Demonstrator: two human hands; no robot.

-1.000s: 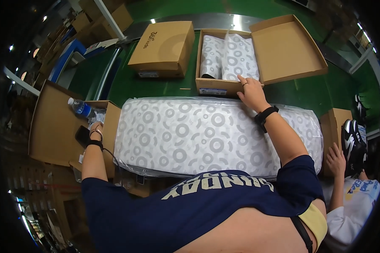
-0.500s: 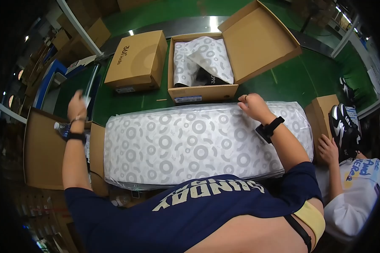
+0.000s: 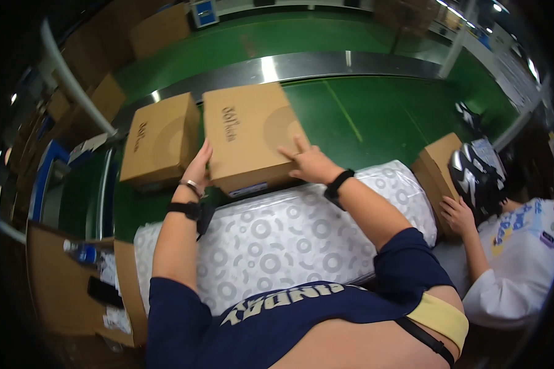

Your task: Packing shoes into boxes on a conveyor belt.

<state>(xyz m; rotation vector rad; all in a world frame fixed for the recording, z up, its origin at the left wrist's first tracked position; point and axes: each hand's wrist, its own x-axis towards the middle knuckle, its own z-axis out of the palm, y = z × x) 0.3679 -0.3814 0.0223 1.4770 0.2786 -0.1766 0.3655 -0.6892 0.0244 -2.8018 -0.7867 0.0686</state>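
Observation:
A closed brown shoebox lies on the green work surface in front of me, its lid down. My left hand presses against its left side near the front corner. On the other side, my right hand grips the near right corner, with two fingers reaching onto the lid and the rest lower down. The box is held between both hands. Just to its left stands a second closed shoebox, touched by neither hand.
A wrapped stack of patterned white paper lies between me and the boxes. An open carton at left holds a bottle and a dark phone-like object. At right, a co-worker's hand touches a brown box beside black shoes.
The shoebox that stood open with paper inside is now closed. My left hand has come from the far left to its side; my right hand has moved onto it. The view has shifted.

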